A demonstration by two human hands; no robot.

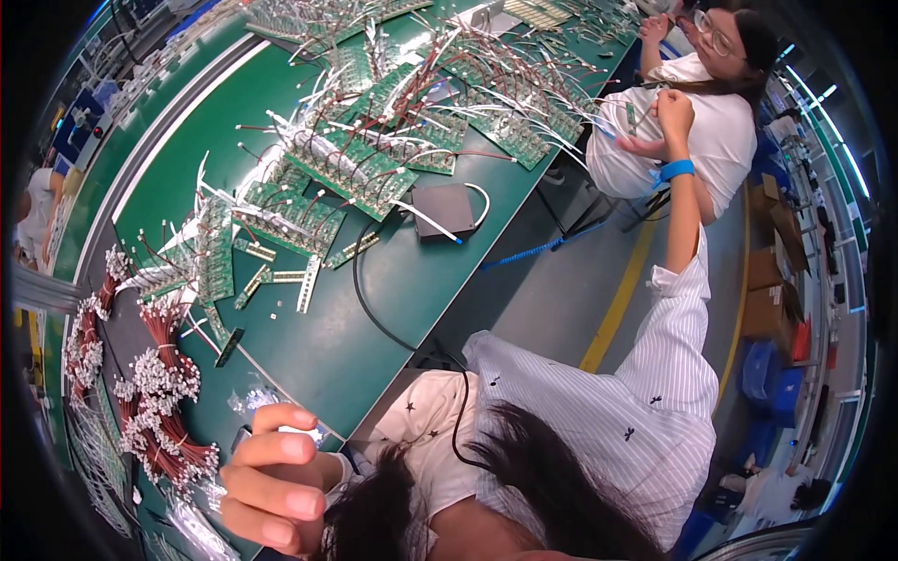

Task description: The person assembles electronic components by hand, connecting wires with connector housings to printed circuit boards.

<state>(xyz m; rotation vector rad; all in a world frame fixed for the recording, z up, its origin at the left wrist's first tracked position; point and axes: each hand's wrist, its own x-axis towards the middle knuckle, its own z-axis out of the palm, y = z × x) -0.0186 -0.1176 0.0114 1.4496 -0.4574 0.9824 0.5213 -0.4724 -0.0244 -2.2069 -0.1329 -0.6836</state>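
At the lower left, my left hand (271,477) hovers near the table edge with its fingers loosely bent and apart. Nothing shows between them. Close by are bundles of red-brown wires with white connectors (164,421) and clear plastic wrapping (251,402). My right arm, in a striped sleeve, stretches far to the right. A blue band (675,169) circles its wrist, and my right hand (675,114) has curled fingers. A small green strip (631,118) and a blue-tipped white wire (603,129) are beside it; what the fingers hold is too small to make out.
Green circuit boards (351,173) with wires pile on the green table (318,360). A black box (443,211) with a cable stands near the edge. A seated co-worker in white (697,103) is at the right. Cardboard boxes (772,313) and blue bins (772,379) stand beyond the aisle.
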